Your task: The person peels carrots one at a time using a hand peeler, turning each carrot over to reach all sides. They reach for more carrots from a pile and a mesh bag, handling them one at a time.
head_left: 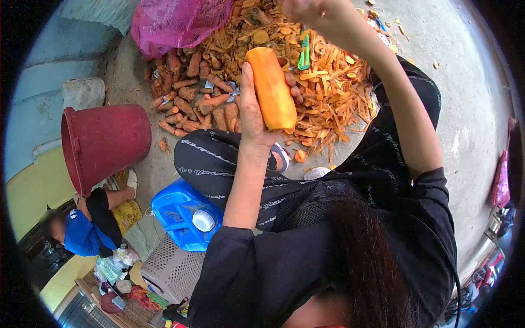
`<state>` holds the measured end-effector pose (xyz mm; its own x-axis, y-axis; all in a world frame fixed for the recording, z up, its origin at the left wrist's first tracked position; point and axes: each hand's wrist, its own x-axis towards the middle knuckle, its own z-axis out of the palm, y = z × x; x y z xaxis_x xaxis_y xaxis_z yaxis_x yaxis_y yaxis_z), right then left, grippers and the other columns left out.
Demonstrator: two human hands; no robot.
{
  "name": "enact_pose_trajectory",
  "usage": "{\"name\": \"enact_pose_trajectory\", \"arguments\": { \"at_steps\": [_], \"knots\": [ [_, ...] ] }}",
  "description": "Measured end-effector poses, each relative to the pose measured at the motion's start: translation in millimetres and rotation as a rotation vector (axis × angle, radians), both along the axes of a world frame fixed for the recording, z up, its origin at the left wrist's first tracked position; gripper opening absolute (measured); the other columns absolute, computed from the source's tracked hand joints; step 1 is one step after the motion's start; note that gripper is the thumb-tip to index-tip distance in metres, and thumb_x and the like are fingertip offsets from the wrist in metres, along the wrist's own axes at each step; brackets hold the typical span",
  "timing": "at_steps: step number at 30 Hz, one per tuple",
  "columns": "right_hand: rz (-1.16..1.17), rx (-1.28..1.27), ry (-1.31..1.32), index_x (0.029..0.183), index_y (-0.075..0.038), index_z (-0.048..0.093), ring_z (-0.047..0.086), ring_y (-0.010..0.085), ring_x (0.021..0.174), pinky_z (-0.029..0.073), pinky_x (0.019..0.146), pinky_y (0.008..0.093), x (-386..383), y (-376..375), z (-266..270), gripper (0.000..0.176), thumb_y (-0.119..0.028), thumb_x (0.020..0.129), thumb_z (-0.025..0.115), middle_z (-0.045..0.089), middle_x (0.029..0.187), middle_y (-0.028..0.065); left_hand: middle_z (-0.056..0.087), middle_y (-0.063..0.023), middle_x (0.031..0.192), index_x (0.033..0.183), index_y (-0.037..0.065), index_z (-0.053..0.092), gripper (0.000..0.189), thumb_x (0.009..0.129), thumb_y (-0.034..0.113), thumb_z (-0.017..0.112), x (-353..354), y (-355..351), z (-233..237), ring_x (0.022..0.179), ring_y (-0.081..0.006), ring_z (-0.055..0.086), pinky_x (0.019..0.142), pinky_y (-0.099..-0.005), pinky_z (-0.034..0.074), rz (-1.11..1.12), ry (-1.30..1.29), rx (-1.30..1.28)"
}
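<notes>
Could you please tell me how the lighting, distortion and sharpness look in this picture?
Head view: strong fisheye bending with black corners; soft, even daylight, no hard shadows or glare; the peeled orange carrot in the left hand is sharp; the right hand is cut by the top edge.

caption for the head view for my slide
Left hand holds a peeled orange carrot above a heap of orange peelings and unpeeled carrots, right hand raised.

Black long-sleeve top (pixel 262 273), sleeves (pixel 432 188) bunched near elbows. Black trousers (pixel 213 164), white lettering bands. Dark hair (pixel 366 257) lower centre of frame. Ungloved: left hand (pixel 252 117), right hand (pixel 306 8).
</notes>
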<state>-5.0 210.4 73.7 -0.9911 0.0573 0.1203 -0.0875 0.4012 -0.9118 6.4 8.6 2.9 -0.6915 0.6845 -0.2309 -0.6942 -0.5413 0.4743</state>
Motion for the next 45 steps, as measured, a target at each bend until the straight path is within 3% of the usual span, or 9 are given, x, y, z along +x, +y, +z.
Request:
{"name": "enact_pose_trajectory", "arguments": {
  "at_steps": [1, 5, 7, 12, 18, 26, 28, 32, 45],
  "knots": [
    [0.061, 0.365, 0.159, 0.098, -0.001, 0.059, 0.059, 0.0183, 0.081, 0.05, 0.071, 0.0317, -1, 1, -4, 0.035, -0.034, 0.096, 0.046, 0.062, 0.086, 0.0098, 0.055, -0.0082, 0.086, 0.116, 0.004, 0.048, 0.056, 0.093, 0.054, 0.038, -1, 1, -1, 0.074, -0.02, 0.056, 0.066, -0.0359, 0.05, 0.011, -0.017, 0.003],
    [0.076, -0.723, -0.18, 0.097, -0.002, 0.059, 0.061, 0.0211, 0.085, 0.051, 0.076, 0.0339, 4, 4, 6, 0.025, -0.025, 0.094, 0.05, 0.063, 0.093, 0.0118, 0.055, -0.0077, 0.086, 0.112, 0.008, 0.05, 0.051, 0.092, 0.054, 0.039, -1, -1, 0, 0.075, -0.0199, 0.057, 0.067, -0.0328, 0.05, 0.054, -0.051, -0.064],
    [-0.088, 0.102, 0.155, 0.101, 0.0, 0.057, 0.062, 0.0213, 0.085, 0.052, 0.075, 0.0315, 0, 6, -4, 0.032, -0.03, 0.096, 0.047, 0.062, 0.097, 0.0121, 0.056, -0.0066, 0.087, 0.11, 0.01, 0.051, 0.048, 0.092, 0.053, 0.041, -1, -1, 1, 0.077, -0.0191, 0.058, 0.068, -0.031, 0.05, 0.055, -0.043, -0.072],
    [0.004, 0.047, 0.211, 0.087, 0.0, 0.055, 0.05, 0.0088, 0.059, 0.042, 0.052, 0.0249, -5, -7, -33, 0.036, -0.035, 0.092, 0.053, 0.049, 0.067, -0.0007, 0.058, -0.0068, 0.095, 0.11, 0.008, 0.051, 0.045, 0.09, 0.049, 0.049, -1, 5, -14, 0.086, -0.0219, 0.058, 0.075, -0.0344, 0.05, 0.292, 0.048, -0.327],
    [0.249, 0.324, -0.092, 0.1, 0.006, 0.054, 0.064, 0.0309, 0.077, 0.05, 0.067, 0.0363, 20, -54, -52, 0.078, -0.063, 0.067, 0.069, 0.061, 0.082, 0.0216, 0.057, -0.005, 0.101, 0.105, 0.011, 0.053, 0.034, 0.084, 0.038, 0.059, -6, 1, -8, 0.097, -0.0192, 0.056, 0.085, -0.0373, 0.047, 0.262, -0.178, -0.196],
    [0.473, 0.184, -0.486, 0.084, 0.005, 0.057, 0.057, 0.0245, 0.058, 0.047, 0.058, 0.0358, 21, -50, -28, 0.058, -0.049, 0.069, 0.068, 0.058, 0.065, 0.0136, 0.057, -0.0053, 0.073, 0.081, 0.007, 0.055, 0.023, 0.087, 0.028, 0.054, -29, -15, -3, 0.069, -0.0201, 0.058, 0.079, -0.0362, 0.049, 0.465, -0.123, -0.247],
    [0.526, 0.192, -0.475, 0.083, 0.005, 0.058, 0.054, 0.0202, 0.055, 0.045, 0.054, 0.0346, 27, -41, -31, 0.059, -0.052, 0.07, 0.068, 0.055, 0.06, 0.0091, 0.051, -0.001, 0.065, 0.08, 0.006, 0.053, 0.019, 0.09, 0.022, 0.05, -47, -48, -43, 0.058, -0.0145, 0.051, 0.075, -0.0337, 0.048, 0.415, -0.277, 0.242],
    [0.786, 0.276, -0.737, 0.082, 0.003, 0.061, 0.05, 0.0156, 0.054, 0.041, 0.047, 0.0311, 24, -18, 7, 0.053, -0.049, 0.071, 0.067, 0.054, 0.063, 0.0018, 0.046, 0.0022, 0.06, 0.087, 0.005, 0.054, 0.015, 0.093, 0.017, 0.047, -42, -50, -11, 0.052, -0.0095, 0.044, 0.07, -0.0305, 0.046, 0.689, -0.245, -0.097],
    [-0.329, -0.215, -0.01, 0.118, -0.002, 0.053, 0.06, 0.0174, 0.078, 0.052, 0.074, 0.0295, -81, 37, 109, 0.041, -0.035, 0.095, 0.046, 0.061, 0.1, 0.0118, 0.052, 0.004, 0.072, 0.099, 0.007, 0.055, 0.014, 0.089, 0.016, 0.053, -34, -48, 10, 0.062, -0.0076, 0.048, 0.071, -0.0296, 0.045, 0.389, -0.211, -0.201]
  ]
}}
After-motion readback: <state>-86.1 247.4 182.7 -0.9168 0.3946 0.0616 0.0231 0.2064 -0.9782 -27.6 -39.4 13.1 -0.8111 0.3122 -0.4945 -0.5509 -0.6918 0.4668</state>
